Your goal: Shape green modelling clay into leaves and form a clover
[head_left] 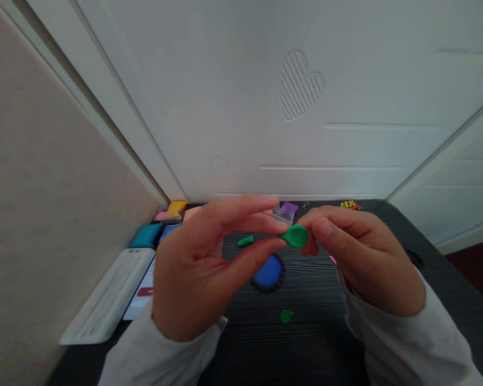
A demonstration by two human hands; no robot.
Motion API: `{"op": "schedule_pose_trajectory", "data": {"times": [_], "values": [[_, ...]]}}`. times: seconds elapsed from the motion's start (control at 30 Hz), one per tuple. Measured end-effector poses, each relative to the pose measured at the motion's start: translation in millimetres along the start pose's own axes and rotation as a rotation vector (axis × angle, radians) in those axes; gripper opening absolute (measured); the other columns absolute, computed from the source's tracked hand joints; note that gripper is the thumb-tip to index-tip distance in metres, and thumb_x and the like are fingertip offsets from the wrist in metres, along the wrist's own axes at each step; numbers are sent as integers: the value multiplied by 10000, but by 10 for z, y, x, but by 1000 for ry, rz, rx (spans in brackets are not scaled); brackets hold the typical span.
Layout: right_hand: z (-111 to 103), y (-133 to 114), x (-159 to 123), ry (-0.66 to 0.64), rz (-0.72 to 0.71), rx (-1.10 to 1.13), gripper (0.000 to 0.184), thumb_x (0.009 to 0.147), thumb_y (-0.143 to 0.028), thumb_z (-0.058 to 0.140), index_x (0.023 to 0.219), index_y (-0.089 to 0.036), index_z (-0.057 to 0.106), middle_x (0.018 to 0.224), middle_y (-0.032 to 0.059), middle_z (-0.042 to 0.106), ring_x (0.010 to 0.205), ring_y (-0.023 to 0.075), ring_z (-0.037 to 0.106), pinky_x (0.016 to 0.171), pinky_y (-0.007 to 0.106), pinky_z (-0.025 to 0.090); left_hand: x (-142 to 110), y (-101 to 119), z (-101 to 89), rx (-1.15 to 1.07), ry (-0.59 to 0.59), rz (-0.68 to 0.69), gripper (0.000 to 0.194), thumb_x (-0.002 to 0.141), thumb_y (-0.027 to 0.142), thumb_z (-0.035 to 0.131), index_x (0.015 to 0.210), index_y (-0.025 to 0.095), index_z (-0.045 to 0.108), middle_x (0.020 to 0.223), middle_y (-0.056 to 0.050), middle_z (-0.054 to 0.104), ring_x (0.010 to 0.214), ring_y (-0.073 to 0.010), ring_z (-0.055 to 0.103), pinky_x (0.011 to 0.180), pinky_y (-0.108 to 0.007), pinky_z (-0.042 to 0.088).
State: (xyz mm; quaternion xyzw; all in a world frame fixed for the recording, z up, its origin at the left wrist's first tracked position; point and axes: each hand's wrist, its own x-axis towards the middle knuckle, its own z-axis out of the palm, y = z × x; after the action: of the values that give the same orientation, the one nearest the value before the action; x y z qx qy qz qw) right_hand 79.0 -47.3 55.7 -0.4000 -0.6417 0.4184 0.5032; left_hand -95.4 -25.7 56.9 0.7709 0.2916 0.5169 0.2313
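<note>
Between my two hands, above the dark table, is a flattened piece of green modelling clay [296, 236], rounded at the right and narrow at the left. My left hand [209, 262] pinches its narrow end between thumb and fingertips. With curled fingers, my right hand [358, 252] grips the rounded edge at the other side. Beneath them lies a blue disc [268, 272] with a dark, beaded rim. A small green clay roll [245, 241] rests behind it, and a small leaf-like green clay piece [286, 316] lies nearer to me.
On the left stand a white power strip-like box [108, 300], a sheet with print [143, 295] and a teal packet [146, 236]. Yellow [177, 208] and purple [289, 208] clay packets lie at the back. Small yellow and red pieces [350, 205] sit back right. A white panelled door [241, 107] rises behind the table.
</note>
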Motion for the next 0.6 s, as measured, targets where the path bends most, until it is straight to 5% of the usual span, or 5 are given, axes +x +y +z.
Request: {"op": "schedule_pose_trajectory", "data": {"times": [0.23, 0.6], "values": [[8, 1, -3, 66, -40, -111, 83, 741, -273, 580, 803, -234, 619, 706, -22, 610, 655, 98, 531, 574, 227, 416, 0, -9, 52, -124, 26, -77, 437, 647, 95, 646, 1034, 269, 542, 874, 19, 648, 829, -143, 609, 793, -297, 496], [48, -1, -22, 152, -251, -234, 235, 720, -174, 601, 944, -243, 590, 703, -31, 553, 649, 86, 504, 617, 241, 429, 5, -2, 84, -257, 51, -143, 411, 653, 77, 636, 1020, 245, 553, 823, 13, 637, 790, -125, 605, 768, -265, 503]]}}
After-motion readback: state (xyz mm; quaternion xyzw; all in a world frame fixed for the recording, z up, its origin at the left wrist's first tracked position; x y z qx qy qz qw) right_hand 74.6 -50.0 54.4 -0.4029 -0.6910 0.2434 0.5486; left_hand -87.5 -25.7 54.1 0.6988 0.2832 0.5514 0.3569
